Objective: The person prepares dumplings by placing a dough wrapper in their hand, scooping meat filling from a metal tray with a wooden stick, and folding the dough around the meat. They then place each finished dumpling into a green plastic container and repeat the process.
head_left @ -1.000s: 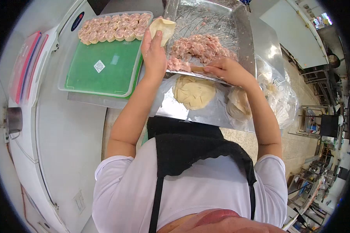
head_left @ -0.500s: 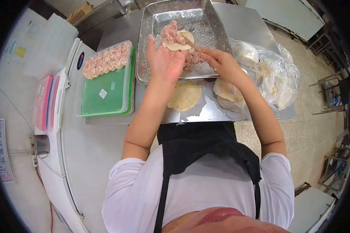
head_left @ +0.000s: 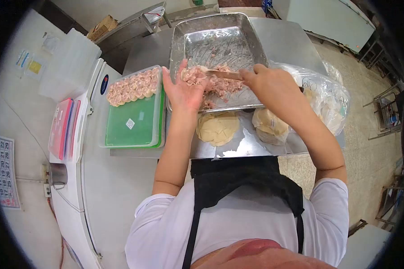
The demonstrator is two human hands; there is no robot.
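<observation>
One pink mound of minced meat (head_left: 193, 75) rests on the open left hand (head_left: 186, 94), at the near left of one silvery rectangular metal tray (head_left: 217, 41); the right hand (head_left: 265, 86) grips one flat wooden spatula (head_left: 225, 74), whose over-hard push could spill the mound. Farther left lies one green-and-clear plastic container (head_left: 132, 115); near, one pale round dough stack (head_left: 217, 129).

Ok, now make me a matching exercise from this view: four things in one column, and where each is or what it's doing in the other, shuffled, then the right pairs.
Things
1. Left hand
2. Right hand
3. Loose pale wrappers
4. Meat-filled dumplings

Places and states
A. Between the metal tray and the black apron
B. Closed around a wooden stick
C. In rows at one end of the green-and-clear container
D. Open beneath some meat mixture

Pairs: 1-D, 2-B, 3-A, 4-C
</observation>
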